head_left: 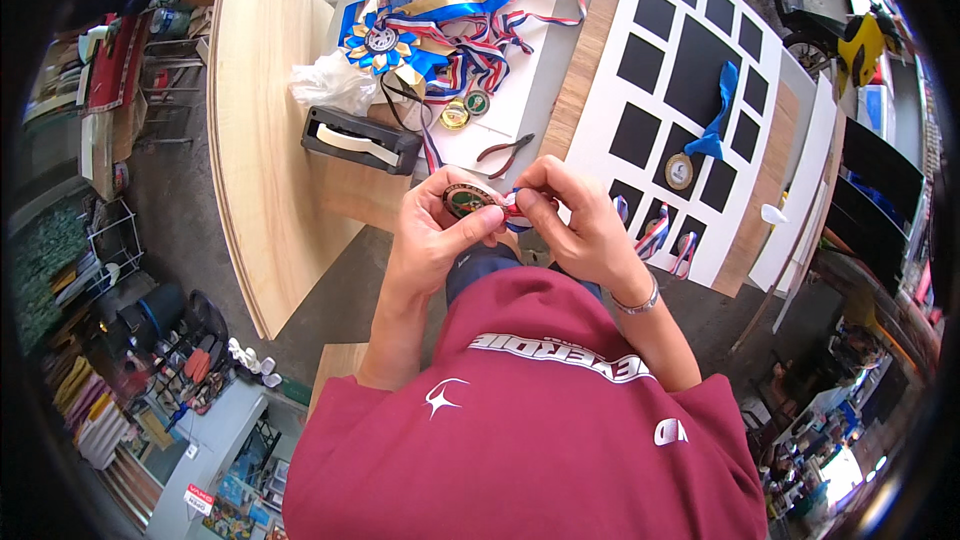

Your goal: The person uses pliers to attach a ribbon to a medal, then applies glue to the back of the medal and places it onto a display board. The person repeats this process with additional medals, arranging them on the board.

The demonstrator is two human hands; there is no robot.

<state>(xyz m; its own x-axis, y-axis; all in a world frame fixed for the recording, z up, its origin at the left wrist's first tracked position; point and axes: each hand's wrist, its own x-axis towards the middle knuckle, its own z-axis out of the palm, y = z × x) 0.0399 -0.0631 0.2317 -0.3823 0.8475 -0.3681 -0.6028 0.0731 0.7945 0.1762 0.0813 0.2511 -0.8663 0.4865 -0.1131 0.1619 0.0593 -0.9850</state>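
Observation:
Close to my body, my left hand [432, 230] grips a round medal [466, 200] with a dark rim and a green and red face. My right hand [582, 218] pinches the red, white and blue ribbon [514, 208] at the medal's edge; the fingers partly hide where they meet. Just beyond my hands lies a pair of pliers [507, 154] with dark handles. Past it are a gold medal [454, 115], a green-faced medal [477, 103], a blue and gold rosette [381, 40] and a heap of striped and blue ribbons [440, 12].
A black tape dispenser [355, 143] sits left of the pliers, below a clear plastic bag [335, 86]. At right, a white board [603, 100] with black rectangles bears a blue-ribboned medal [679, 172] and striped ribbons [652, 235]. A wooden panel [262, 140] flanks the left.

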